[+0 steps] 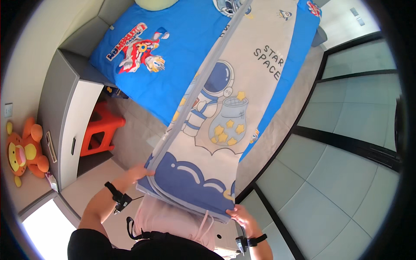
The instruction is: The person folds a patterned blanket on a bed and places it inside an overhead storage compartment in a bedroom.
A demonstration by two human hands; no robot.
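Observation:
A long folded blanket, cream with an astronaut print, dark blue waves and a grey bound edge, stretches from my waist far across the bed. My left hand is closed on its near left corner. At the near right corner my right hand pinches the edge, thumb on top. The blanket's near end hangs just in front of my pink shorts, in the air off the bed. Beneath it lies a blue bed sheet with a red and silver cartoon figure, partly covered by the blanket.
A grey and white cabinet stands left of the bed, with a red plastic stool beside it. An orange plush toy sits further left. Dark-framed glass doors run along the right. A pale rounded cushion rests at the top.

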